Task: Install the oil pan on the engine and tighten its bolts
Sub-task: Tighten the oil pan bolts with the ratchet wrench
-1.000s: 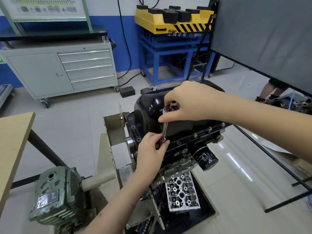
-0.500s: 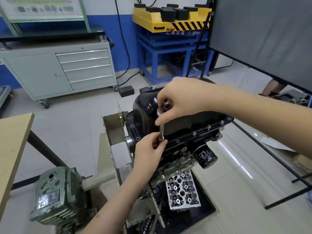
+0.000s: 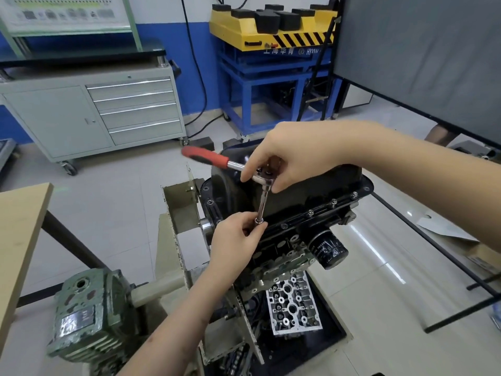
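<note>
Ratchet (image 3: 260, 178) head sits under your right hand (image 3: 292, 156), whose fingertips pinch it from above at the centre of the frame, while the red handle (image 3: 206, 156) juts away toward the upper left. From that head the extension bar (image 3: 262, 204) drops almost straight down, leaning slightly toward the lower left, to the socket end, which your left hand (image 3: 238, 240) steadies with thumb and fingers curled round it.

That end meets the flange of the oil pan (image 3: 298, 196), the black shell already seated on the engine (image 3: 284, 251) in the middle of the frame, with several bolts (image 3: 311, 212) standing along the rim running toward the right. The bolt under the socket is hidden by your left fingers, so you cannot tell how far down it is.

What the coming swing turns on is this: the bar's long axis has to stay in line with the bolt, while the handle sweeps across it. Your right hand is the nearer one to the handle; it would have to slide out toward the upper left to get leverage. Keep the lower hand holding the socket square, or it may ride off the bolt head.
</note>
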